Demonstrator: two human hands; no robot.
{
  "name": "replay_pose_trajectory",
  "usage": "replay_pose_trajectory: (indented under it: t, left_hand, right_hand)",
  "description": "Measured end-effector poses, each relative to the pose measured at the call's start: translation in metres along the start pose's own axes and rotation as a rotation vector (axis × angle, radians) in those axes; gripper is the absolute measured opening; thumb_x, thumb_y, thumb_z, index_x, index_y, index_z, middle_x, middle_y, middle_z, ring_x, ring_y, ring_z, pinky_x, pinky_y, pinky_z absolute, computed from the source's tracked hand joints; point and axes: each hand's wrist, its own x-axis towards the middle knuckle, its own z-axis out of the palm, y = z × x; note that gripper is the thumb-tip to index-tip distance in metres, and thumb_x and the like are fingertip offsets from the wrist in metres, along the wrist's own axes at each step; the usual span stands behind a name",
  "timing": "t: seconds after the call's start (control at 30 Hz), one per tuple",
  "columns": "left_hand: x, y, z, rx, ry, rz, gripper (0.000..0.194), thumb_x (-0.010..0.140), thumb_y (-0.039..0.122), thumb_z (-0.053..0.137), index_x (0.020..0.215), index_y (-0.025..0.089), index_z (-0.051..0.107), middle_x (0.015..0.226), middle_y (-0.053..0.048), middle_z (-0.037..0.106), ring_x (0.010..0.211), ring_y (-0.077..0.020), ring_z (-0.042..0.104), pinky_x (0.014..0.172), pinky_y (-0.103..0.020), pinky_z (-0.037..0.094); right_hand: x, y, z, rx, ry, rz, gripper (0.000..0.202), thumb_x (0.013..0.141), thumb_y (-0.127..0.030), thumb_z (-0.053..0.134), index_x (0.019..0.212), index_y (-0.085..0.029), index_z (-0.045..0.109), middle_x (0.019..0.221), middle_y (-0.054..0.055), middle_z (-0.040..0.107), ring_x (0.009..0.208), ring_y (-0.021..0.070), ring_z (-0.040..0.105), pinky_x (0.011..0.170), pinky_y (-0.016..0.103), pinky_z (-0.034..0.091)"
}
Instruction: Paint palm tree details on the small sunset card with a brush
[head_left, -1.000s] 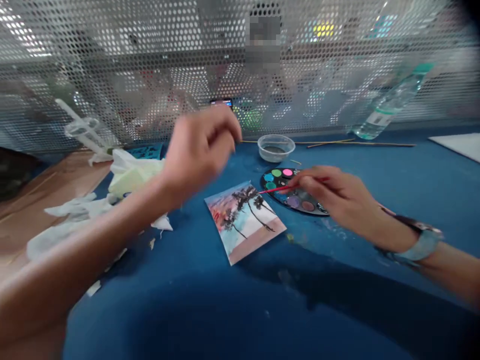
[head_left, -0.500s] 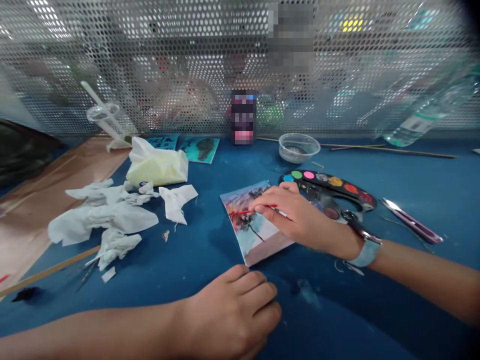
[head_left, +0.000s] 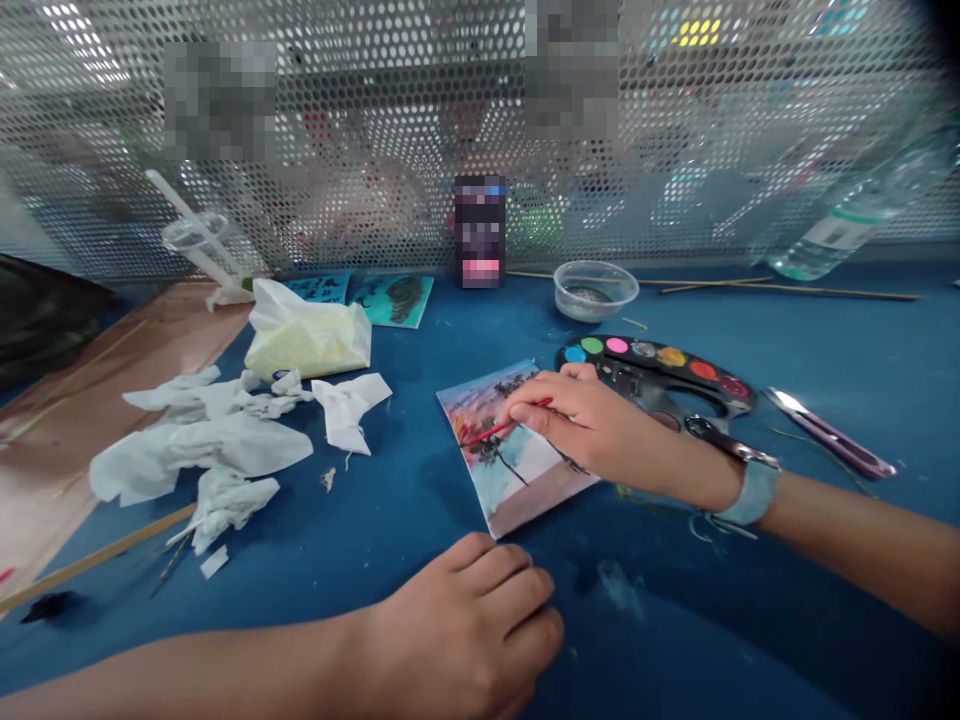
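My right hand [head_left: 592,425] pinches a thin red brush [head_left: 491,432], whose tip is over the left part of a small painting [head_left: 517,500]. The painting shows dark trees against a pink and blue sky, and my right hand covers its upper right part. My left hand [head_left: 480,620] rests on the blue table just below the painting's lower corner, its fingers curled in; whether anything is under them is hidden. Beyond my right wrist lies a black palette [head_left: 671,357] with round wells of coloured paint, partly hidden by that hand.
Crumpled tissues [head_left: 195,440] and a tissue pack [head_left: 307,335] lie left. Behind are a teal card [head_left: 394,300], an upright phone [head_left: 480,235], a clear bowl [head_left: 596,290], thin sticks and a bottle [head_left: 840,235]. A cutter [head_left: 832,435] lies right; a plastic cup [head_left: 206,245] stands back left.
The red brush has tilted, its back end now higher, and my right hand has shifted slightly right over the painting. My left hand stays in place. The view has shifted slightly.
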Motion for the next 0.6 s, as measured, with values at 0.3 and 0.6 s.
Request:
replay_pose_trajectory:
  t: [0.3,0.6]
  left_hand:
    - [-0.0012,0.0002,0.0,0.009,0.02,0.01,0.024,0.1,0.029,0.048,0.113,0.015,0.062,0.119,-0.004,0.066,0.102,-0.0197,0.059,0.083,-0.034,0.042]
    - [-0.0009,0.0003,-0.0013,0.027,0.004,0.021,0.025,0.102,0.03,0.046,0.113,0.015,0.062,0.119,-0.003,0.066,0.102,-0.0189,0.059,0.083,-0.034,0.042]
  right_hand:
    - [0.0001,0.0049,0.0009,0.009,-0.008,0.015,0.033,0.106,-0.039,0.041,0.102,-0.026,0.071,0.104,-0.001,0.077,0.093,0.0186,0.062,0.091,0.04,0.025]
    - [0.0017,0.0051,0.0032,-0.019,0.026,0.056,0.033,0.106,-0.036,0.04,0.105,-0.025,0.071,0.104,0.001,0.077,0.094,0.02,0.061,0.091,0.042,0.025]
